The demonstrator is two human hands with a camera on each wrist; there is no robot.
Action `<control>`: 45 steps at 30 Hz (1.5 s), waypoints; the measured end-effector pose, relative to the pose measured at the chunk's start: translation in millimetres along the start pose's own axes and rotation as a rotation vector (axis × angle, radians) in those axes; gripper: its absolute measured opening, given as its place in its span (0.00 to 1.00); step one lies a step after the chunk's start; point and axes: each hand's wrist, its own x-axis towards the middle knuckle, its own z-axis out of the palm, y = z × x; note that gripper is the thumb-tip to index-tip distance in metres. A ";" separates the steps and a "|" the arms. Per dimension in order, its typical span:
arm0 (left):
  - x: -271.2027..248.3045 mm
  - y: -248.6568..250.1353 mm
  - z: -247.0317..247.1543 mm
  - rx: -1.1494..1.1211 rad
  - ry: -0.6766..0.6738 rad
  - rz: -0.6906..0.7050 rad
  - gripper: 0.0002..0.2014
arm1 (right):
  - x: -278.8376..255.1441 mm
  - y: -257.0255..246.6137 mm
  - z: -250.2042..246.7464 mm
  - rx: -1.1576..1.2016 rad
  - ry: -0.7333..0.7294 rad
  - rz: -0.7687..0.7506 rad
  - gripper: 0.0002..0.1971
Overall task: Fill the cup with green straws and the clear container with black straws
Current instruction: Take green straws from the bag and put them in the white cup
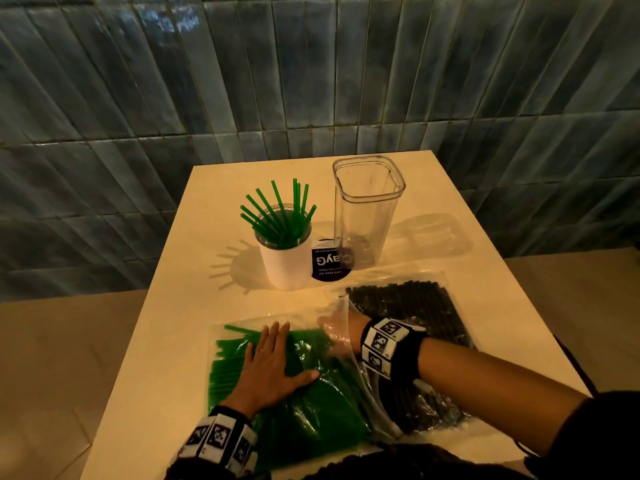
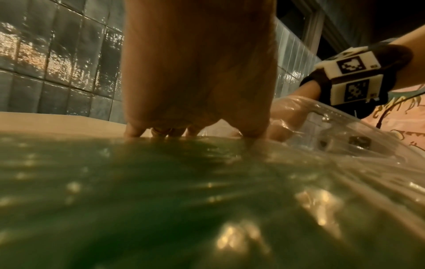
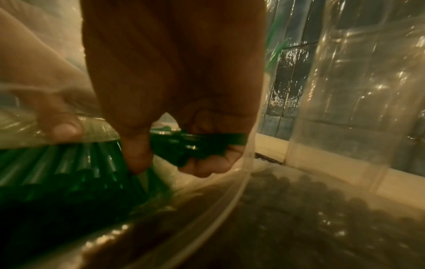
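Note:
A white cup (image 1: 284, 261) holding several green straws (image 1: 277, 216) stands mid-table, with a tall empty clear container (image 1: 363, 216) to its right. A clear bag of green straws (image 1: 311, 403) lies at the near edge. My left hand (image 1: 268, 362) lies flat on it, fingers straight. My right hand (image 1: 337, 336) is inside the bag's open mouth; in the right wrist view its fingers (image 3: 207, 163) curl round a small bunch of green straws (image 3: 195, 143). A bag of black straws (image 1: 415, 313) lies to the right, under my right forearm.
A round black card (image 1: 330, 263) with white lettering lies between cup and container. The pale table (image 1: 485, 289) ends at a tiled wall behind. The bags cover most of its near half; bare tabletop shows left of the cup.

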 end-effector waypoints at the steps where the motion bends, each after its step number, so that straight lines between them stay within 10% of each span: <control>1: 0.2 -0.1 -0.4 0.000 0.002 -0.002 0.70 | -3.8 4.1 -0.5 0.002 0.009 -0.017 0.20; 9: 3.4 -4.0 -5.8 0.018 0.018 -0.016 0.69 | -48.7 27.9 -10.6 -0.073 0.055 -0.027 0.17; 26: 12.4 2.3 -12.6 0.016 -0.105 -0.081 0.73 | -195.3 134.9 -70.7 -0.266 0.005 0.494 0.18; 29: 5.4 16.4 -21.5 -0.076 0.091 -0.046 0.64 | -199.6 118.5 -89.3 -0.287 0.035 0.503 0.18; 34: 3.8 64.7 -52.1 0.063 0.715 0.500 0.54 | -170.7 45.3 -100.3 -0.319 0.061 0.302 0.23; 39: -4.0 78.6 -80.6 0.071 0.543 0.414 0.11 | -144.4 -4.4 -116.0 -0.277 0.260 0.038 0.17; 45: 3.9 59.4 -82.4 -0.402 0.624 0.310 0.06 | -136.3 -9.7 -141.8 0.334 0.548 -0.105 0.33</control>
